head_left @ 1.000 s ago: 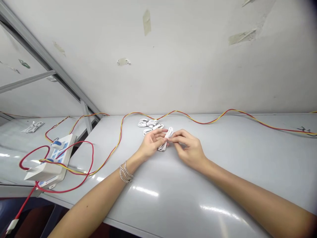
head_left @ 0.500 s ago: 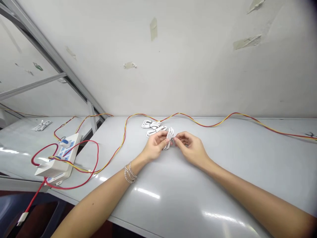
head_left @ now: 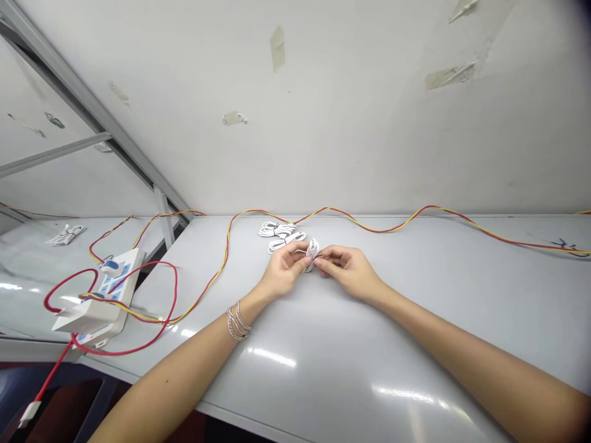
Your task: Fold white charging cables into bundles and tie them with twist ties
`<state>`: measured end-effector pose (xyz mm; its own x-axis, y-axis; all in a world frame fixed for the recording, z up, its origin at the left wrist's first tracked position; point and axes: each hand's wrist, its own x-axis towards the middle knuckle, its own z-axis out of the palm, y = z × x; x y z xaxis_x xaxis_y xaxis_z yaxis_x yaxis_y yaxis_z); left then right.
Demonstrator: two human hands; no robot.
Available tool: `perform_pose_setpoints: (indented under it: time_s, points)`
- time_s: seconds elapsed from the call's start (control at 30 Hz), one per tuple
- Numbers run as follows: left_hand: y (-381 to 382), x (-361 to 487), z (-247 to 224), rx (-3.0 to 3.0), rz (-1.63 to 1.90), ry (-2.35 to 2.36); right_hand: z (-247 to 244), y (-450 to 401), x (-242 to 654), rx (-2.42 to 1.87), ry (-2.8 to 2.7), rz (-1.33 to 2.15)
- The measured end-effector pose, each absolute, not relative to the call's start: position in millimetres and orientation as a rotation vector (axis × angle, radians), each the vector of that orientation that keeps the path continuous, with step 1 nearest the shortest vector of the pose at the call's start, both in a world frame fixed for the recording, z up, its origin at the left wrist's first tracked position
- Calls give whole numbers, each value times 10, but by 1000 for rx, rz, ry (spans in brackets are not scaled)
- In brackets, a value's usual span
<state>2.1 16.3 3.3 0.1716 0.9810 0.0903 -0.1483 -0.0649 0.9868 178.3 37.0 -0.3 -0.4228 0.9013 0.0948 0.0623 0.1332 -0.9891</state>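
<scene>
Between my hands, above the grey tabletop (head_left: 286,326), is a small coiled white cable (head_left: 312,248). My left hand (head_left: 284,271) is closed on the coil, thumb against the fingers. My right hand (head_left: 346,271) pinches at the coil's right side, where a thin black twist tie (head_left: 318,256) shows between the fingertips. Just behind my left hand lie more bundled white cables: one bundle (head_left: 276,229) with a black tie, and another (head_left: 287,241) in front of it, partly hidden by my fingers.
A white power strip (head_left: 113,289) with plugs and a red cable (head_left: 175,289) stands at the left. A twisted red and yellow wire (head_left: 378,231) runs along the table's back by the wall (head_left: 351,123). Another white cable bundle (head_left: 67,235) lies far left, beyond a metal frame (head_left: 164,215).
My right hand has moved in against the coil and now pinches the black tie. The whole view has shifted slightly, so things appear a little further left.
</scene>
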Motion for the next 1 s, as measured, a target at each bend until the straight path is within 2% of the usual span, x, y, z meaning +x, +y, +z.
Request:
perform_pose_setpoints:
  time_s: [0.17, 0.67, 1.0]
  points:
    - [157, 15, 35, 1234, 1164, 964, -13, 361, 1773, -958, -1642, 1337]
    - [123, 17, 92, 1087, 1087, 986, -36, 251, 1774, -879, -1886, 720]
    - [135, 6, 74, 1088, 1115, 982, -34, 252, 1766, -928, -1860, 829]
